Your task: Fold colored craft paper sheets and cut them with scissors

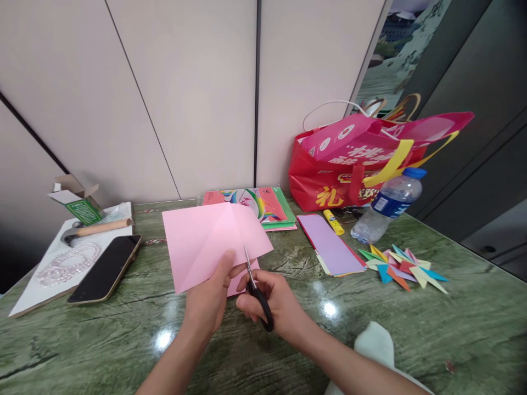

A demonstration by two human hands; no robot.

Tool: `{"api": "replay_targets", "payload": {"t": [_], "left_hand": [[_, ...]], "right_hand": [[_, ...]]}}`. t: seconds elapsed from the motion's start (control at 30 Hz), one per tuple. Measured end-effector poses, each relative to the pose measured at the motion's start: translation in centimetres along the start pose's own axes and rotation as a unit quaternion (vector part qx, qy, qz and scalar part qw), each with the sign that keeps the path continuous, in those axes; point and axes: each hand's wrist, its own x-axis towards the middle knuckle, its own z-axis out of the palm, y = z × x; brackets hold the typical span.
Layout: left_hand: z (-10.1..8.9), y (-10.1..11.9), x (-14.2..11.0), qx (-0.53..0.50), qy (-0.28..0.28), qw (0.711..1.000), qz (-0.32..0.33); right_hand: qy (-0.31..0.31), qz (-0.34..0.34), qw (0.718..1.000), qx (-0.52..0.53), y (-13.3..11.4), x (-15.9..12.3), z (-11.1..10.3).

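Pink paper [197, 236] being held above tabletop [102, 345], centre; left hand [208, 296] clamping near edge in fingers. Right hand [278, 302] clamping fingers on black-handled scissors [261, 298], blades seemingly meeting paper. Phone [107, 270] lying left, bottle [382, 211] leaning far right.

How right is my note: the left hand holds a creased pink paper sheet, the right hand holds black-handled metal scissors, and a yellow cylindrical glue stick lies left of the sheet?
Not quite: the head view shows the yellow glue stick right of the pink paper sheet. The left hand does hold the sheet, and the right hand the black-handled scissors.
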Motion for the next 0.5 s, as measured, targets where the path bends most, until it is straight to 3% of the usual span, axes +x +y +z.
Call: {"api": "replay_targets", "payload": {"t": [0.5], "left_hand": [[-0.06,0.03,0.03,0.006,0.006,1.000,-0.012]], "right_hand": [[0.012,0.017,1.000,0.011,0.02,0.18,0.18]]}}
